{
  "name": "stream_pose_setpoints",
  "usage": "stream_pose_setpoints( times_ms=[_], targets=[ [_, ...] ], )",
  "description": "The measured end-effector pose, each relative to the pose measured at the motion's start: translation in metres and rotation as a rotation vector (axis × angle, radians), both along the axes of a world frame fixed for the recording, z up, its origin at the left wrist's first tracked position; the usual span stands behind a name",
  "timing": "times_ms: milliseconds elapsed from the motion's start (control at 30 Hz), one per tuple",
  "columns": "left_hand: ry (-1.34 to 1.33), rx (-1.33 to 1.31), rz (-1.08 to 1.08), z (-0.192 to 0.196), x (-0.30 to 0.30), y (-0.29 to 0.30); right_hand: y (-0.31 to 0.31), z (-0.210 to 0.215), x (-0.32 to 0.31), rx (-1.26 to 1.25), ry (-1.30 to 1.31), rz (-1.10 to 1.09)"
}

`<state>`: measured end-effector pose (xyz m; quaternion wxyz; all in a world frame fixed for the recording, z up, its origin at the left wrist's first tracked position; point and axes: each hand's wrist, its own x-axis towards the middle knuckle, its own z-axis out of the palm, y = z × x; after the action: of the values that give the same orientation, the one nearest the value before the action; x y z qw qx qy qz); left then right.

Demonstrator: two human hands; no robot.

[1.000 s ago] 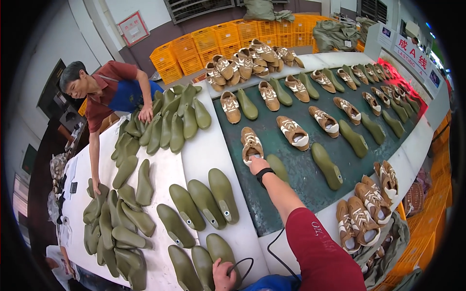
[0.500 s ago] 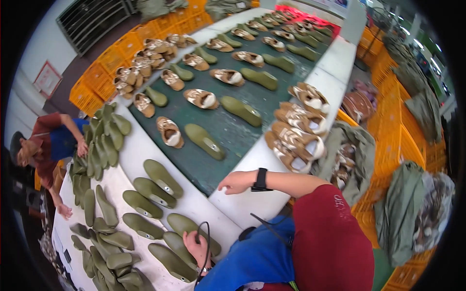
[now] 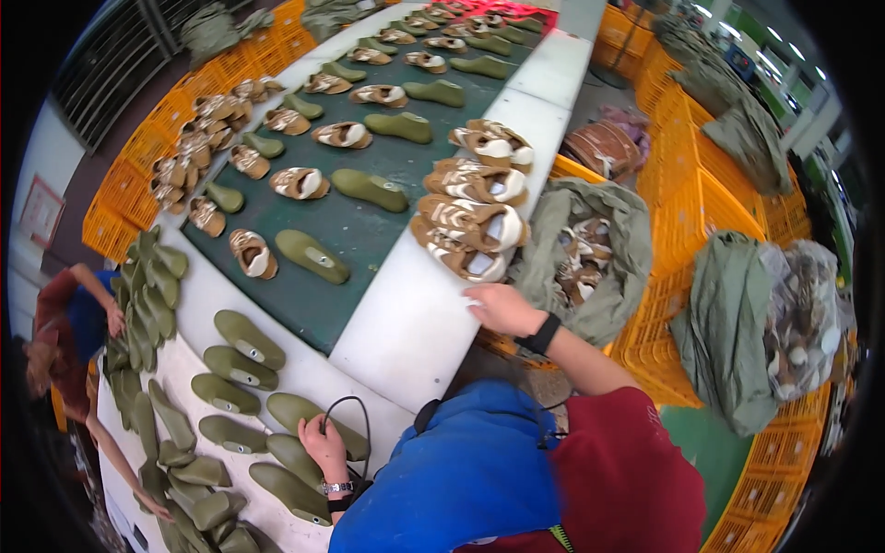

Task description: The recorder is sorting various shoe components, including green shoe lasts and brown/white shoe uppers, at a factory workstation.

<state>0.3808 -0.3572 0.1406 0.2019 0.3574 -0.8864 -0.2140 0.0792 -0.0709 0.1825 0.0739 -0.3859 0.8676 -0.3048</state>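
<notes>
My right hand is open, reaching over the white ledge with its fingertips just below a stack of tan-and-white sneakers. Nothing shows in it. Lower down, my left hand lies at a group of olive-green shoe lasts on the white table, its fingers curled at the edge of one last. A thin black cable loops past that hand. On the dark green belt, single sneakers and olive lasts are set out in rows.
At the far left a co-worker's arm reaches over a heap of lasts. Orange crates line the right side, one holding a grey-green cloth bag of shoes. More sneakers are piled along the belt's left edge.
My right hand has moved right and toward me, from above the belt's near corner to beside the sneaker stack. The view has shifted right. My left hand stays at the lasts.
</notes>
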Motion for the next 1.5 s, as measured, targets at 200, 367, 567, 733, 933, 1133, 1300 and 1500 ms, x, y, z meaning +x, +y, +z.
stream_pose_setpoints(
  times_ms=[200,367,567,733,933,1133,1300,1500],
  targets=[
    [0.022,0.300,-0.011,-0.002,-0.038,0.001,-0.055,-0.003,0.036,0.157,-0.237,0.455],
    [0.116,0.641,-0.056,0.009,-0.049,0.006,-0.115,0.006,0.058,0.192,-0.223,0.774],
    [0.069,0.563,-0.428,0.056,-0.039,0.016,-0.165,-0.005,0.080,0.044,-0.262,0.961],
    [0.115,0.977,-0.066,0.093,0.066,0.011,-0.179,-0.003,0.093,0.204,-0.246,1.002],
    [1.012,1.000,0.578,0.112,0.186,0.047,-0.203,0.011,0.095,0.389,-0.216,1.072],
    [1.233,0.929,0.605,0.107,0.211,0.077,-0.221,0.023,0.098,0.492,-0.187,1.146],
    [0.745,0.737,0.865,0.134,0.215,0.072,-0.225,0.033,0.101,0.545,-0.205,1.144],
    [0.904,0.573,1.074,0.137,0.252,0.068,-0.226,0.026,0.103,0.523,-0.195,1.164]
  ],
)
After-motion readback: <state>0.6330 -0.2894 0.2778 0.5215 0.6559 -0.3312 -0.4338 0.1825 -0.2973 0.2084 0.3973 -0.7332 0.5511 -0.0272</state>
